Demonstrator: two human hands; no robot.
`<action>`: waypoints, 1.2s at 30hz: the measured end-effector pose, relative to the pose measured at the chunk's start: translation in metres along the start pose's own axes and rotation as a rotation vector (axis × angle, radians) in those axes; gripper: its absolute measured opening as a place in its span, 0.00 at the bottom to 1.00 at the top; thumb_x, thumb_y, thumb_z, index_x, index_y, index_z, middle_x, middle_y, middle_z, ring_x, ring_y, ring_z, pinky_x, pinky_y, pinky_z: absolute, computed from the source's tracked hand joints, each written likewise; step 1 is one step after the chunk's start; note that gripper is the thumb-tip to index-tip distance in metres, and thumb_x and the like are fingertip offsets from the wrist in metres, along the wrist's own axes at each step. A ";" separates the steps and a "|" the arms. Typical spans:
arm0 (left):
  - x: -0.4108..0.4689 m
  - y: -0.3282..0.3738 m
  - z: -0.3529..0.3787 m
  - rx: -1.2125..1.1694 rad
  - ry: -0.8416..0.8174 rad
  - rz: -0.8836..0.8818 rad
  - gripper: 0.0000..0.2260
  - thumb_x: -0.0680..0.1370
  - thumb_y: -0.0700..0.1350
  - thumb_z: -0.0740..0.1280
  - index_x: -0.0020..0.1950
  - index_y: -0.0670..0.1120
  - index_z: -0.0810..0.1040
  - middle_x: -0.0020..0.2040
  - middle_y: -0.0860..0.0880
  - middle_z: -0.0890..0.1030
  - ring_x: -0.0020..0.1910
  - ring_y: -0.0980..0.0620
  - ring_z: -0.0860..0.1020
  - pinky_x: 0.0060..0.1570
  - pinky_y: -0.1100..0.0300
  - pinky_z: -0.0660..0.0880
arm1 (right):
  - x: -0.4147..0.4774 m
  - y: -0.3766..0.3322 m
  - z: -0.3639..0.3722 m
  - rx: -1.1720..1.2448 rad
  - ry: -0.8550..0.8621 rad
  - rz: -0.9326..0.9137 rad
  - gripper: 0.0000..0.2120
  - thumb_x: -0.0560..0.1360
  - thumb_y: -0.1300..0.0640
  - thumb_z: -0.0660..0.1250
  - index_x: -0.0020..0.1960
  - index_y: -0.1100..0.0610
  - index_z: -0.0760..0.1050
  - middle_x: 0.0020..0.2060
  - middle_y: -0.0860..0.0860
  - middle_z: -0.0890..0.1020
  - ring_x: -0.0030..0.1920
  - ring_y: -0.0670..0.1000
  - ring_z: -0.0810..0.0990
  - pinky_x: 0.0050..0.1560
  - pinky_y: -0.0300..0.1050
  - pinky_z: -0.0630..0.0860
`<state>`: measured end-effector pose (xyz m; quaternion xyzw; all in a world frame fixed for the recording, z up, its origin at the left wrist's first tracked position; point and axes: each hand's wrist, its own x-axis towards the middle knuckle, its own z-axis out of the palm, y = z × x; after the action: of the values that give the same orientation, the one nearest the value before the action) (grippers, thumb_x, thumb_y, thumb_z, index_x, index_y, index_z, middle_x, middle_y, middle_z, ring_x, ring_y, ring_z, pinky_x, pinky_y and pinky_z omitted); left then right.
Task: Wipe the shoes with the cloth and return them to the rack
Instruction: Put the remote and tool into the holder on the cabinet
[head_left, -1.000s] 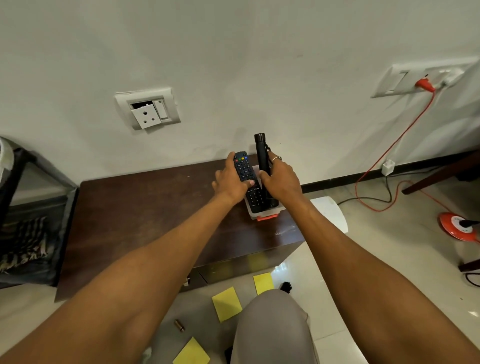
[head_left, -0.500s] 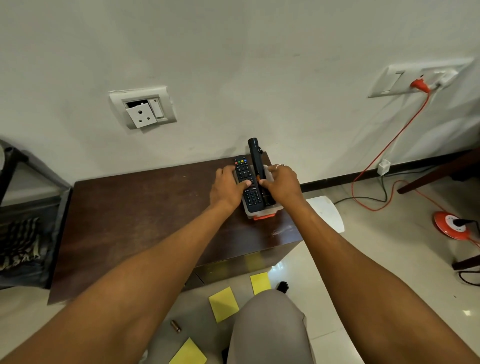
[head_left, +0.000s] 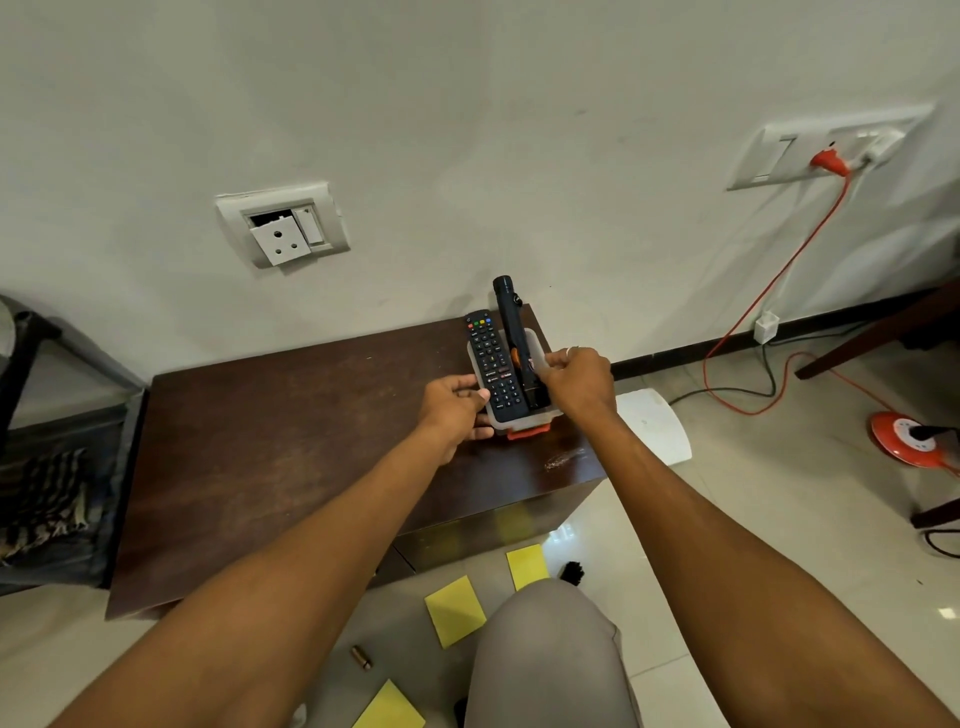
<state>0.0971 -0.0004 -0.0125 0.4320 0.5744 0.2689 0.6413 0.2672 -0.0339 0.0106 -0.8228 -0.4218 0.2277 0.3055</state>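
No shoe, cloth or rack shows in the head view. A clear plastic box (head_left: 531, 415) with an orange clip sits on a dark brown low cabinet (head_left: 291, 447) against the wall. A black remote (head_left: 491, 364) and a black torch (head_left: 511, 322) lie in the box, sticking out toward the wall. My left hand (head_left: 454, 413) holds the box's near left corner, thumb by the remote. My right hand (head_left: 576, 382) grips the box's right rim, its fingertips against the torch.
A loose wall socket (head_left: 283, 228) hangs above the cabinet. An orange cable (head_left: 769, 291) runs from a right-hand socket to the floor. Yellow notes (head_left: 454, 610), a white lid (head_left: 654, 426) and my knee (head_left: 545, 660) are below; a dark frame (head_left: 47, 467) stands left.
The torch came down from upright and now lies in the box beside the remote. My left hand slid off the remote to the box's left corner. The view pulled back slightly.
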 end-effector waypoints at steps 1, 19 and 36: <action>0.003 0.001 0.001 0.000 0.012 0.001 0.15 0.83 0.38 0.66 0.70 0.40 0.75 0.52 0.44 0.84 0.33 0.53 0.82 0.31 0.58 0.82 | 0.002 0.000 0.000 0.012 0.003 0.000 0.08 0.78 0.57 0.71 0.47 0.62 0.85 0.43 0.55 0.87 0.40 0.51 0.83 0.44 0.51 0.83; 0.036 0.022 0.005 0.060 0.065 0.029 0.12 0.83 0.40 0.66 0.67 0.42 0.76 0.52 0.45 0.84 0.32 0.53 0.81 0.28 0.59 0.81 | 0.038 0.000 0.003 0.057 -0.026 0.012 0.12 0.79 0.67 0.65 0.59 0.67 0.82 0.59 0.60 0.84 0.59 0.59 0.82 0.57 0.43 0.77; -0.118 0.039 -0.101 0.161 0.169 0.214 0.11 0.82 0.42 0.69 0.65 0.45 0.79 0.51 0.47 0.82 0.34 0.54 0.78 0.29 0.64 0.75 | -0.083 -0.087 -0.010 0.095 -0.069 -0.170 0.14 0.78 0.62 0.63 0.58 0.54 0.84 0.58 0.53 0.85 0.56 0.55 0.83 0.59 0.51 0.81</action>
<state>-0.0177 -0.0560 0.0840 0.5166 0.5964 0.3242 0.5218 0.1807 -0.0664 0.0882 -0.7601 -0.4891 0.2489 0.3479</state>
